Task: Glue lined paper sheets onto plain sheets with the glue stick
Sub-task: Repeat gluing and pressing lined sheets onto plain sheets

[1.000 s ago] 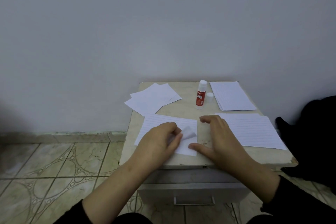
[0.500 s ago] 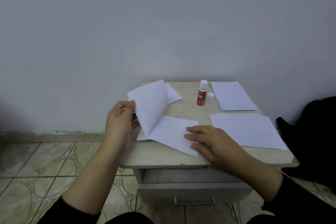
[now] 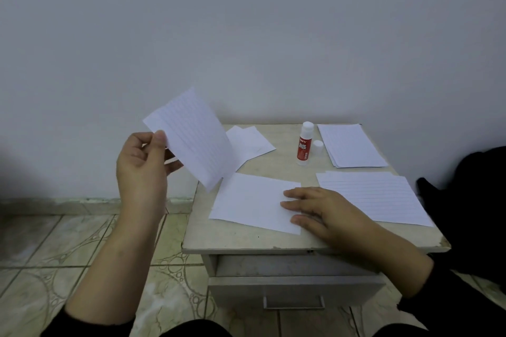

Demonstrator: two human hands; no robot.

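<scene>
A lined sheet (image 3: 191, 137) — light, floppy — is pinched at its edge by the left hand (image 3: 142, 161); the right hand (image 3: 317, 210) is pressed flat, fingers straight, on the plain sheet (image 3: 252, 200).

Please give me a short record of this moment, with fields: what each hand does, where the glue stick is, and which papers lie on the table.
left hand: pinches a lined sheet, lifted in the air left of the table
right hand: fingers flat on the plain sheet near the front edge
glue stick: upright at the back, uncapped, its cap beside it
lined stack: front right
back right stack: beside the cap
back left sheets: partly behind the lifted sheet
</scene>
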